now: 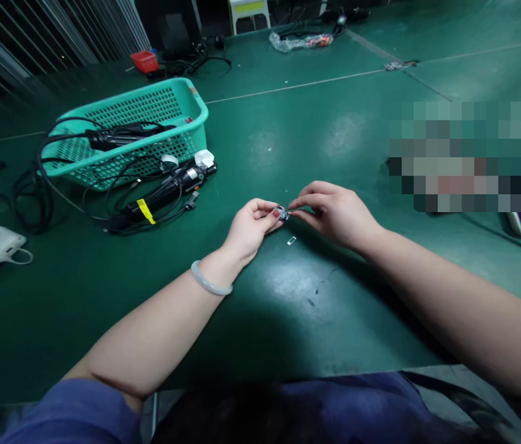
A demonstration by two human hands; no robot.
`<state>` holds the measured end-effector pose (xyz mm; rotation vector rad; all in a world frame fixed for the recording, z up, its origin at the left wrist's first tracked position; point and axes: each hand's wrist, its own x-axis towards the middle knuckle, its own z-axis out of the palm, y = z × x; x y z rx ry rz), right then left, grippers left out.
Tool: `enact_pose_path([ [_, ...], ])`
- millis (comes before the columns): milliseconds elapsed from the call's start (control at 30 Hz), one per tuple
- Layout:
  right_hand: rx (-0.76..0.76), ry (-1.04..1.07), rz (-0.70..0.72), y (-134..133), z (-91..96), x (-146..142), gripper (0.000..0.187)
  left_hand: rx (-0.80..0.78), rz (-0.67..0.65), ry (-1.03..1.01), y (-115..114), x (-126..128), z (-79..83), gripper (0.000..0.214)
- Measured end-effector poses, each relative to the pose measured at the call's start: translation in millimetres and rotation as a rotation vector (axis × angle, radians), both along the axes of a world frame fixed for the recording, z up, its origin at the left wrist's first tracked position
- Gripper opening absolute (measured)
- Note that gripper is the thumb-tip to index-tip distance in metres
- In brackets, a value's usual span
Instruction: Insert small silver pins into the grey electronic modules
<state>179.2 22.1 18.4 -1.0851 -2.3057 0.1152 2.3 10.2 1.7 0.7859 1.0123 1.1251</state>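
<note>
Between the thumb and fingers of my left hand is a small grey-and-dark part, too small to name more exactly. My right hand meets it from the right, its thumb and index fingertips pinched at the part's edge. Whether those fingertips also grip something tiny cannot be made out. On the green table just below the hands lies a small white rectangular frame-like piece. Both hands are slightly above the tabletop.
A turquoise basket with black cabled devices stands at the left; another black device with a yellow tag lies before it. A white device sits far left. At the back are a red bin and a plastic-wrapped item.
</note>
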Motion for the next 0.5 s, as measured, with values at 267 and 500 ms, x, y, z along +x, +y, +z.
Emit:
enact_pose_path([
  [267,0.083,-0.196,0.070,-5.8,7.2,-1.3,0.024,0.032,-0.056,0.023,-0.9,-0.3,-3.1,0.018],
  [500,0.049,-0.090,0.085,-5.4,2.5,-2.5,0.028,-0.042,-0.080,-0.048,-1.9,-0.1,1.3,0.012],
])
